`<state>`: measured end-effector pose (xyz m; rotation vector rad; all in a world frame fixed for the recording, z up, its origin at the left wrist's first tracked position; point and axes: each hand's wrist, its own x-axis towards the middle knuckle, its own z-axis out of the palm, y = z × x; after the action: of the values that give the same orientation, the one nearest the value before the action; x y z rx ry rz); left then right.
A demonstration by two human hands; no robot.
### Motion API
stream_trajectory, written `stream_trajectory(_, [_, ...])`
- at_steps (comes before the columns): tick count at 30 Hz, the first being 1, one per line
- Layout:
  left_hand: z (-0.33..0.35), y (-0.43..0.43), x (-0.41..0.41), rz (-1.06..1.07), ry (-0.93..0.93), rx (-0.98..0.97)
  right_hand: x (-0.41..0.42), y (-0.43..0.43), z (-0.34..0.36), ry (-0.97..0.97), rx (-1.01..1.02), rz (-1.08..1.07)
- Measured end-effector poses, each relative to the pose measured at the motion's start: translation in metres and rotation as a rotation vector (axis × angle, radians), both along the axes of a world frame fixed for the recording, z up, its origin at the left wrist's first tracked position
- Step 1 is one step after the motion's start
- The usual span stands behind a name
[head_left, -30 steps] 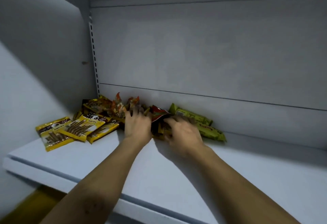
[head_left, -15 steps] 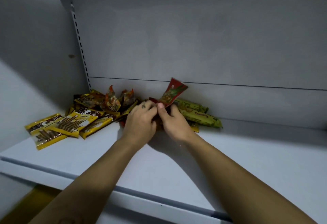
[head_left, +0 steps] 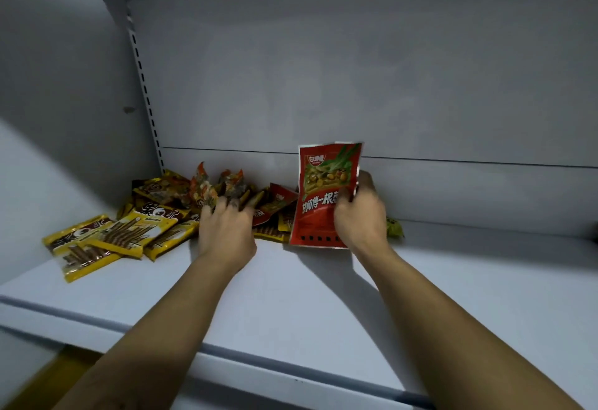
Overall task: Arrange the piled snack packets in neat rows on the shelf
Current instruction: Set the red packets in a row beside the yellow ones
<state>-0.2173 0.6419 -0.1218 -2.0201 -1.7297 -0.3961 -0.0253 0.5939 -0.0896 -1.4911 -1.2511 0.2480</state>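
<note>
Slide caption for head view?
Right hand holds a red packet upright beside the snack pile; left hand rests on it.

Pale grey back panel (head_left: 356,70) and side wall (head_left: 64,92) — a slotted strip (head_left: 144,86) runs up their corner

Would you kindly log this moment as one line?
right hand: holds red packet upright | left hand: fingers on pile | rows: none yet

white shelf (head_left: 291,296) carries piled snack packets (head_left: 129,231) at back-left.
</note>
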Motion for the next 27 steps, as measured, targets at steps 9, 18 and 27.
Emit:
stream_trajectory(9, [0.005, 0.009, 0.004, 0.076, 0.149, -0.019, 0.006, 0.003, -0.007, -0.04, -0.067, 0.039])
stream_trajectory(18, [0.007, -0.004, 0.006, -0.09, -0.541, 0.226, 0.005, 0.001, -0.002, 0.049, -0.053, 0.06])
stream_trajectory(27, [0.001, -0.031, 0.03, -0.74, -0.359, 0.129, -0.012, 0.003, -0.005, 0.276, -0.003, 0.263])
